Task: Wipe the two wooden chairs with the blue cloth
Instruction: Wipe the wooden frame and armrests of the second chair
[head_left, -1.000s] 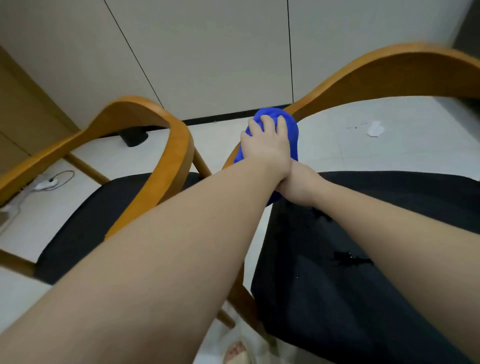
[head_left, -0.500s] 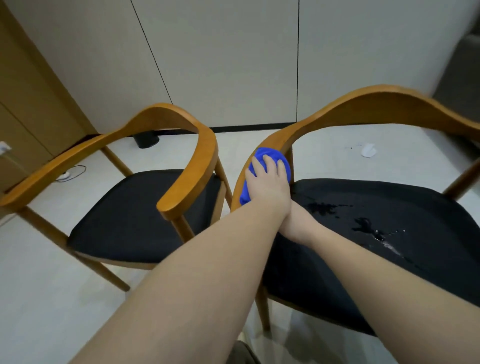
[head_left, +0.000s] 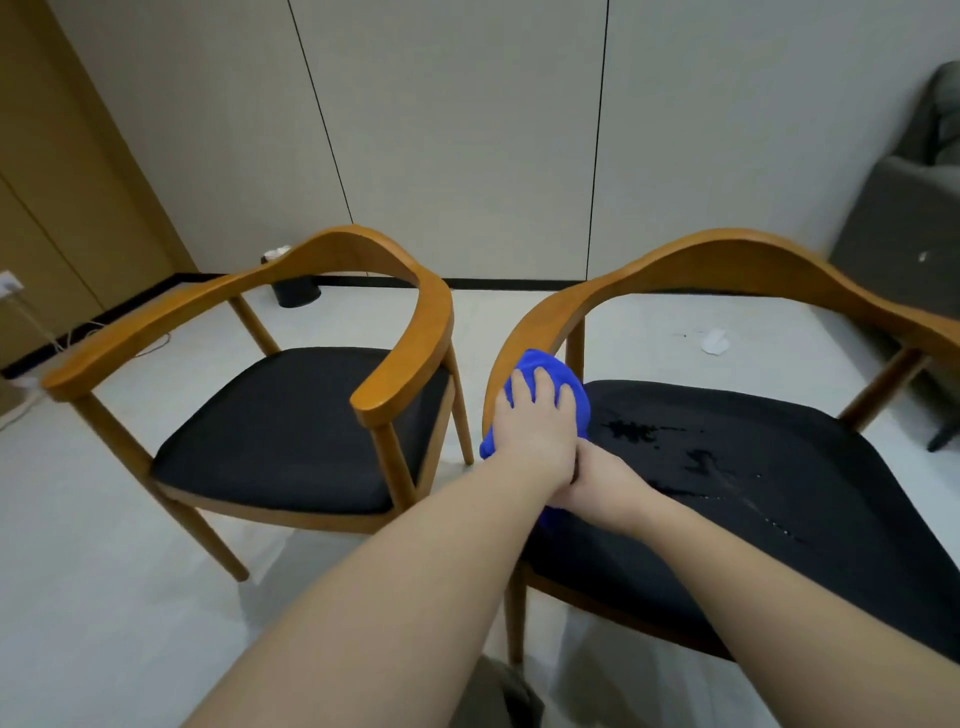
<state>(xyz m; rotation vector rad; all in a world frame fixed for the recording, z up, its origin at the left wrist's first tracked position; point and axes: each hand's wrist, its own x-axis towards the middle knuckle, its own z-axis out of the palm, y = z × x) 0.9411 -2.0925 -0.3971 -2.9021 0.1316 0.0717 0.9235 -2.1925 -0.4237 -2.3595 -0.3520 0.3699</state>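
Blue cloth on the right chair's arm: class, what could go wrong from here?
1. Wet splashes lie on the right wooden chair's black seat, beside the bunched blue cloth; the right forearm may drag through them.
2. The left hand holds the cloth over the curved arm's front end, so the chair may shift.

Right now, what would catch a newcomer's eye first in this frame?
The bright blue cloth, bunched on the inner arm of the right chair under the left hand, with the right hand tucked just behind. Then the dark, wet-looking splashes on that chair's black seat. The left chair stands close beside it.
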